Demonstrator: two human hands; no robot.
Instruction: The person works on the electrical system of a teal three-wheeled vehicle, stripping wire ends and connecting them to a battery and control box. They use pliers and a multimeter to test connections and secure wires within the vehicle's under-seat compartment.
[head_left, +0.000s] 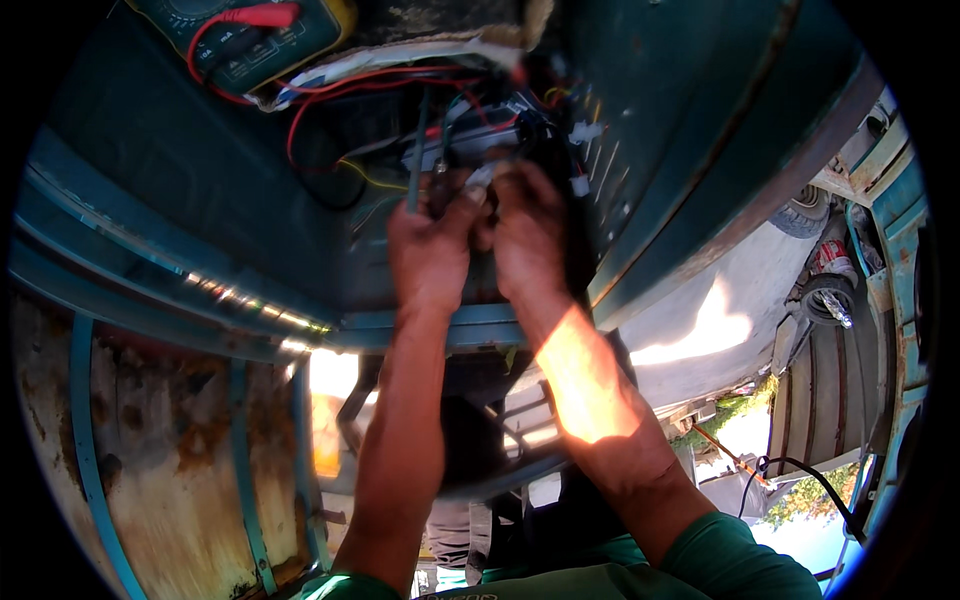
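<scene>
Overhead: a person is reaching both arms up into a teal metal panel, working at a tangle of wires.
Left hand: the left hand is curling its fingers shut around a dark thin rod or probe that is running up toward the wiring.
Right hand: the right hand is pinching a small pale connector between thumb and fingertips, touching the left hand.
Where: the connector is sitting just below the wire bundle, between the two hands.
Handling: the wires are likely proving light, soft and springy, the connector small and probably brittle; gripping it by its plastic body looks safer than tugging the strands.
Count: two hands, one multimeter at the top edge with red leads, several red wires, one yellow wire.
Beyond: a rusty sheet is catching sunlight at lower left.
</scene>
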